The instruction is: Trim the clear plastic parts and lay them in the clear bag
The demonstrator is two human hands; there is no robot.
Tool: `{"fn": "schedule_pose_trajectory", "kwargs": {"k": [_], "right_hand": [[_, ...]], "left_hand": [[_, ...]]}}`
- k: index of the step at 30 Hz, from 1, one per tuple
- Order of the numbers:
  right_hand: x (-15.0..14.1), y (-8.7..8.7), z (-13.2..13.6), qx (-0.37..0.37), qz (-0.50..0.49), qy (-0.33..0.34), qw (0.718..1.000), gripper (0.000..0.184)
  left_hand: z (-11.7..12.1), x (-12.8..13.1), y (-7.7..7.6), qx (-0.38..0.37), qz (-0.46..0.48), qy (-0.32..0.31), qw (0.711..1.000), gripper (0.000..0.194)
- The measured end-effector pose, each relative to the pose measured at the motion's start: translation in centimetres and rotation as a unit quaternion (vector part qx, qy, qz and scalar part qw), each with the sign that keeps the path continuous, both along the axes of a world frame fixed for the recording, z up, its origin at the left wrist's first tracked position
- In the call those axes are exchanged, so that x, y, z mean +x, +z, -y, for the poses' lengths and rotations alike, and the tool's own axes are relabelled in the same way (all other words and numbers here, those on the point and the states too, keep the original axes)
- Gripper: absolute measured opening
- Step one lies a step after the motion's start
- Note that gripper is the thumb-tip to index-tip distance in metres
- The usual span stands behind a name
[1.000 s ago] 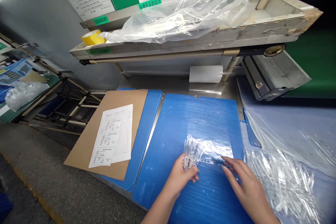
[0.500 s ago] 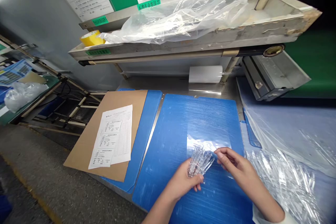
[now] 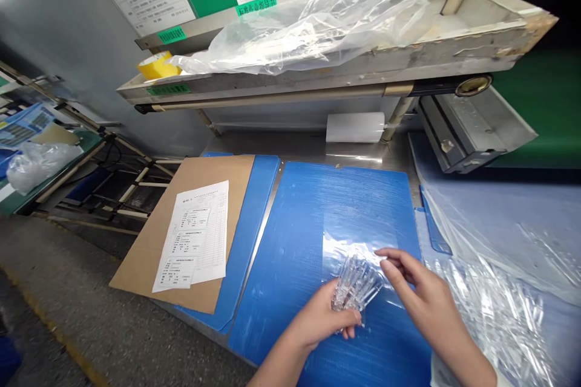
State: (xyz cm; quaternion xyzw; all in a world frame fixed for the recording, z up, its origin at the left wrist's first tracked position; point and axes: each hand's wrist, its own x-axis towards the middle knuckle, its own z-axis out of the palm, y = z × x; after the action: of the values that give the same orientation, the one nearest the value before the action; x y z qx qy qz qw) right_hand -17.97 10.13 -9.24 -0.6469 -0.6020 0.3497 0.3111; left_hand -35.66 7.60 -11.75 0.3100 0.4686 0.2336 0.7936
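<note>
My left hand (image 3: 329, 314) is closed around a fanned bundle of slim clear plastic pieces (image 3: 358, 283), their free ends pointing up and away from me. What exactly these pieces are is hard to make out. Just right of the bundle is my right hand (image 3: 420, 290), its thumb and forefinger a little apart and nothing visible between them. Under both hands lies a clear flat plastic bag or sheet (image 3: 333, 245) on a blue board (image 3: 304, 211). A large heap of similar clear pieces (image 3: 503, 320) lies to the right, beyond my right forearm.
Left of the board, printed papers (image 3: 195, 236) lie on brown cardboard (image 3: 236, 187). A shelf (image 3: 281, 81) crosses above, carrying plastic film (image 3: 308, 36) and yellow tape (image 3: 158, 65). Below it is a white roll (image 3: 355, 127). A metal box-like fixture (image 3: 467, 130) juts out at right.
Both hands have shifted slightly to the right. The bundle in my left hand moved with it and looks more spread. My right hand's thumb and forefinger have parted slightly.
</note>
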Motion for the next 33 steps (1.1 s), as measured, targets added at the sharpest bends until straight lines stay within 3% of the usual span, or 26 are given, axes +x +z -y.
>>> {"fn": "schedule_pose_trajectory", "kwargs": {"k": [6, 10, 13, 16, 20, 22, 24, 28, 33], "right_hand": [[-0.4, 0.8, -2.5, -0.063, -0.013, 0.135, 0.989, 0.028], [0.8, 0.1, -2.5, -0.104, -0.019, 0.105, 0.989, 0.031], [1.6, -0.2, -2.0, -0.145, -0.052, 0.07, 0.986, 0.032], [2.3, -0.6, -1.3, -0.169, -0.116, 0.048, 0.978, 0.037], [3.5, -1.6, 0.0, -0.161, -0.09, 0.105, 0.977, 0.034], [4.0, -2.3, 0.8, -0.113, -0.043, 0.145, 0.982, 0.028], [4.2, -3.1, 1.5, -0.018, 0.022, 0.174, 0.984, 0.023], [3.6, -4.6, 2.5, 0.185, 0.132, 0.136, 0.964, 0.019], [2.9, -6.7, 3.1, 0.24, 0.175, 0.08, 0.951, 0.023]], "left_hand": [[0.4, -0.2, 0.0, 0.041, -0.024, -0.048, 0.998, 0.032], [0.6, -1.2, -0.6, 0.068, -0.046, -0.029, 0.996, 0.041], [0.6, -1.6, -0.8, 0.073, -0.054, 0.013, 0.996, 0.045], [0.5, -1.5, -0.9, 0.052, -0.043, 0.092, 0.993, 0.048], [0.2, -1.1, -1.1, 0.044, -0.018, 0.197, 0.979, 0.04], [0.0, -1.0, -1.1, 0.05, -0.013, 0.224, 0.973, 0.037], [-0.2, -1.0, -1.1, 0.047, -0.016, 0.252, 0.966, 0.035], [-1.0, -1.5, -1.1, 0.04, -0.045, 0.328, 0.943, 0.033], [-1.4, -2.3, -1.5, 0.026, -0.056, 0.357, 0.932, 0.034]]}}
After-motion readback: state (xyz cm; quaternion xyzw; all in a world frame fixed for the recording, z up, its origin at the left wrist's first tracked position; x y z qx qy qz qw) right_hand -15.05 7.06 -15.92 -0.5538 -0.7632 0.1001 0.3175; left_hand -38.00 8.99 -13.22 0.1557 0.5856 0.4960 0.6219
